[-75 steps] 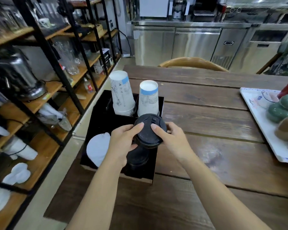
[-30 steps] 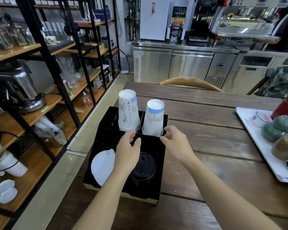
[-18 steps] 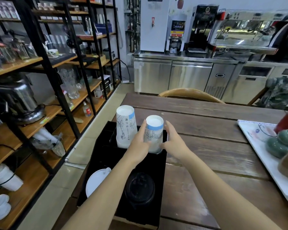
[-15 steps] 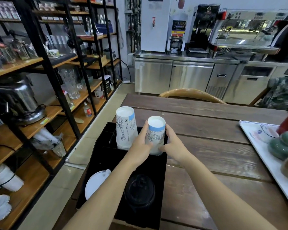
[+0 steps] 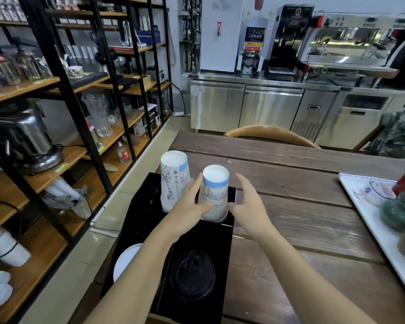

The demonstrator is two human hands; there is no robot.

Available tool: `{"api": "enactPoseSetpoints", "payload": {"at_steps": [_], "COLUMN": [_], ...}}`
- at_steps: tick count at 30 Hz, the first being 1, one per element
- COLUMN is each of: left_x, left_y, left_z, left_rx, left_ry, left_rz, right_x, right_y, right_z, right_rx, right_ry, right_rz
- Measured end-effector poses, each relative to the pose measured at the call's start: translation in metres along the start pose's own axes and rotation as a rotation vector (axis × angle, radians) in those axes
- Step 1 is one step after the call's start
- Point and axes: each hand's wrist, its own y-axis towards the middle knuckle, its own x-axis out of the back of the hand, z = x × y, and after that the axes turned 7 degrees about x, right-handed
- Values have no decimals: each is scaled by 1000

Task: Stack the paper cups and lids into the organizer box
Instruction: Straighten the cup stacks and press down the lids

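A black organizer box (image 5: 230, 232) sits at the table's left edge. In its far compartments stand two upside-down stacks of white paper cups with blue bands: a taller left stack (image 5: 174, 181) and a shorter right stack (image 5: 214, 195). My left hand (image 5: 189, 208) grips the right stack from its left side, thumb across the front. My right hand (image 5: 246, 203) hovers just right of that stack with fingers spread, holding nothing. Black lids (image 5: 192, 277) fill the near right compartment. White lids (image 5: 126, 259) lie in the near left one, partly hidden by my left forearm.
A white tray (image 5: 369, 213) with green and brown ceramic pots lies at the table's right edge. A wooden chair back (image 5: 269, 133) rises behind the table. Black metal shelving (image 5: 66, 94) with glassware stands close on the left. Steel counters line the back.
My right hand has come off the right cup stack and opened. My left hand stays on it. Before that, both hands left the black lids and reached forward to the cups.
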Motion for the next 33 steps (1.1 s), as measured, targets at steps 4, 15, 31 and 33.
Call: {"api": "enactPoseSetpoints", "payload": {"at_steps": [4, 15, 31, 33], "left_x": [15, 49, 38, 36], "left_y": [-24, -4, 1, -1], "left_z": [-6, 9, 25, 25], "left_rx": [-187, -164, -95, -98], "left_ry": [24, -109, -236, -238], "left_rz": [-350, -456, -311, -318], "right_x": [3, -45, -63, -62], "right_y": [-3, 16, 27, 30], "right_z": [34, 84, 65, 64], "right_rx": [193, 189, 131, 145], "right_ry": [32, 83, 153, 151], "right_rz": [-153, 259, 298, 316]}}
